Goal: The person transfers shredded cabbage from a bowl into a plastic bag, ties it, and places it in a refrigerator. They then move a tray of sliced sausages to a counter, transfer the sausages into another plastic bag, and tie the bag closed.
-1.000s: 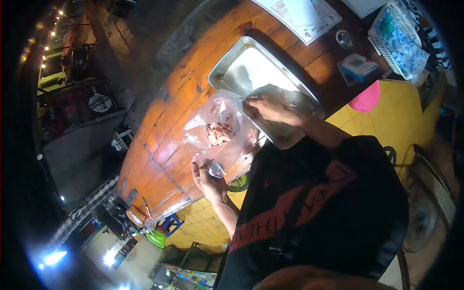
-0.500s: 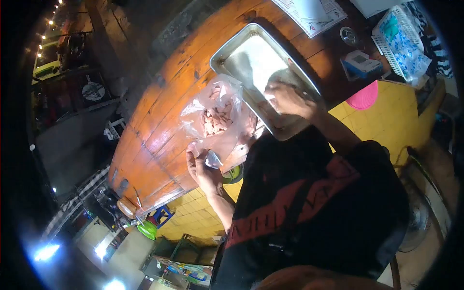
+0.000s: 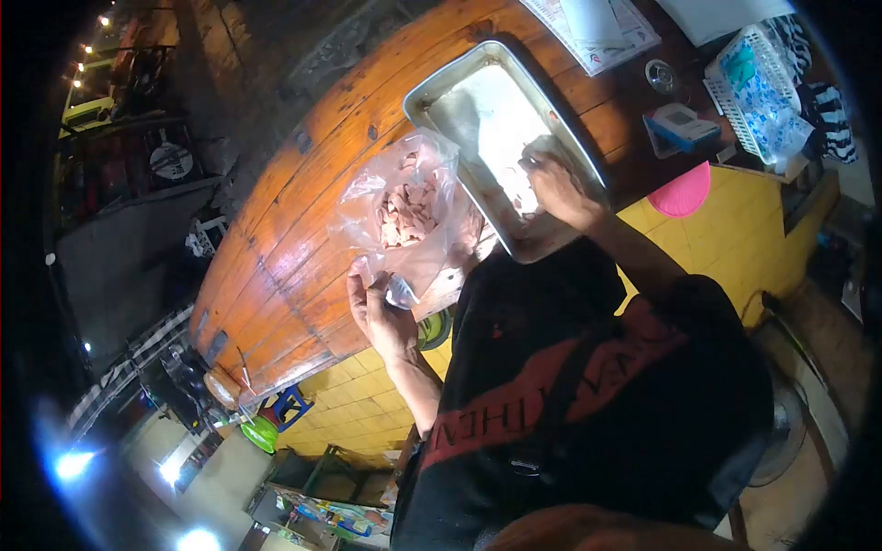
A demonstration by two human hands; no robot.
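On the wooden table lies a clear plastic bag, its mouth spread, with many small pale pink meat pieces inside. My left hand pinches the near edge of this bag between thumb and fingers. Right beside the bag is a rectangular metal tray, with a few small pink scraps stuck to its floor and sides. My right hand reaches into the tray's near half, fingers curled down toward the bottom. What those fingers hold, if anything, cannot be made out.
Printed papers lie at the table's far side. A small blue-and-white box and a white plastic basket with blue packets stand to the right. A pink round item shows at the table edge, above yellow floor tiles.
My right hand has shifted slightly within the tray, its fingers now more curled. My left hand keeps its hold on the bag. The view has tilted a little.
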